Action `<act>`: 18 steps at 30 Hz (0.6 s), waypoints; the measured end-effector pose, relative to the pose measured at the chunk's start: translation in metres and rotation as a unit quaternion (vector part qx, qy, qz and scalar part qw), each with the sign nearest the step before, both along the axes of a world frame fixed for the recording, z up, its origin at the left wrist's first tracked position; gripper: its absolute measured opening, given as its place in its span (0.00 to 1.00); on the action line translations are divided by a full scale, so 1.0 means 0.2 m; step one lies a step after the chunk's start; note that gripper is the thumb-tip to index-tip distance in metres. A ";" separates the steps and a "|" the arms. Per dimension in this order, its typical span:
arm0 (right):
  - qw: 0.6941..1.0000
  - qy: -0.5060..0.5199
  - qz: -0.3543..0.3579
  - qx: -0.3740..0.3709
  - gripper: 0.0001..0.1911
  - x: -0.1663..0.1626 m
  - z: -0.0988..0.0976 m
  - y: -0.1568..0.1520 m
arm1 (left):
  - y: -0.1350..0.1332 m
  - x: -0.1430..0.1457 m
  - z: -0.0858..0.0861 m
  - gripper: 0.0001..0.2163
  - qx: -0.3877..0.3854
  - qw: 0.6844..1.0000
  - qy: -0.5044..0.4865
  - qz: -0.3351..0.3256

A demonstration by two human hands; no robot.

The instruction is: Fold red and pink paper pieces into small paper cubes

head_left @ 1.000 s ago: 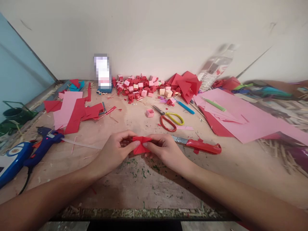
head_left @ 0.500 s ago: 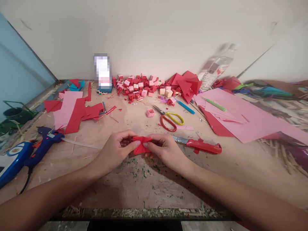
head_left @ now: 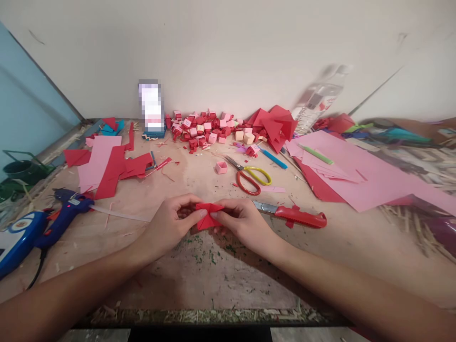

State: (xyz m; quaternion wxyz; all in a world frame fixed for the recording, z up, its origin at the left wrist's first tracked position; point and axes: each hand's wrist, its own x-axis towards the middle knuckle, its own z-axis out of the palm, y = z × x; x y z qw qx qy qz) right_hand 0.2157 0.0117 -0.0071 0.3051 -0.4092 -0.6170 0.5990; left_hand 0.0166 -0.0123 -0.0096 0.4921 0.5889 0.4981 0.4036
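Both hands pinch a small folded piece of red paper [head_left: 207, 214] just above the tabletop, in the middle near the front edge. My left hand [head_left: 169, 227] grips its left side with thumb and fingertips. My right hand [head_left: 242, 223] holds its right side, the thumb pressing on the fold. Part of the paper is hidden under my fingers.
A red utility knife [head_left: 295, 216] lies just right of my right hand. Scissors [head_left: 251, 177] and a small pink paper box [head_left: 221, 167] lie behind. A pile of small paper cubes [head_left: 204, 130] sits by the wall. Pink sheets [head_left: 359, 173] spread right, red strips [head_left: 114, 166] and a blue glue gun [head_left: 62, 213] left.
The hands and the red paper stay in the same place; only the thumbs have shifted slightly on the fold.
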 end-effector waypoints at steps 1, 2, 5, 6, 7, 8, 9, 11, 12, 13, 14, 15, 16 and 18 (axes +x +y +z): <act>1.000 0.001 0.001 0.002 0.09 0.00 0.00 0.00 | 0.00 0.00 0.00 0.06 0.001 1.000 -0.001 -0.001; 1.000 0.001 0.002 0.005 0.09 0.00 0.00 0.00 | 0.00 0.00 0.00 0.06 0.002 1.000 -0.002 -0.002; 1.000 -0.006 0.002 0.013 0.09 0.00 0.00 0.00 | 0.00 0.00 -0.01 0.06 0.002 1.000 -0.001 -0.004; 1.000 -0.008 0.002 0.015 0.09 0.00 0.00 0.00 | 0.00 0.00 -0.01 0.06 0.000 1.000 0.000 -0.005; 1.000 -0.009 0.001 0.015 0.09 0.00 0.00 0.00 | 0.00 0.00 -0.01 0.06 -0.001 1.000 -0.001 -0.006; 1.000 -0.008 0.002 0.014 0.09 0.00 0.00 0.00 | 0.00 0.00 -0.01 0.06 -0.001 1.000 -0.002 -0.006; 1.000 -0.007 0.002 0.012 0.09 0.00 0.00 -0.01 | 0.00 0.00 -0.01 0.06 -0.001 1.000 -0.003 -0.007; 1.000 -0.004 0.001 0.007 0.09 0.00 0.00 -0.01 | 0.00 0.00 -0.01 0.06 0.001 1.000 -0.004 -0.008; 1.000 -0.004 0.001 0.005 0.09 0.00 0.00 0.00 | 0.00 0.00 -0.01 0.06 0.001 1.000 -0.003 -0.009; 1.000 -0.004 -0.001 0.004 0.09 0.00 0.00 0.00 | 0.00 0.00 -0.01 0.07 0.001 1.000 -0.003 -0.010; 1.000 -0.005 -0.002 0.003 0.09 0.00 0.00 0.00 | 0.00 0.00 0.00 0.07 -0.001 1.000 -0.002 -0.011; 1.000 -0.006 -0.002 0.003 0.09 0.00 0.00 0.00 | 0.00 0.00 0.00 0.07 -0.004 1.000 -0.003 -0.012; 1.000 -0.006 -0.001 0.003 0.09 0.00 0.00 0.00 | 0.00 0.00 0.00 0.07 -0.006 1.000 -0.004 -0.013; 1.000 -0.009 0.000 0.003 0.09 0.00 0.00 0.00 | 0.00 0.00 0.00 0.07 -0.009 1.000 -0.008 -0.012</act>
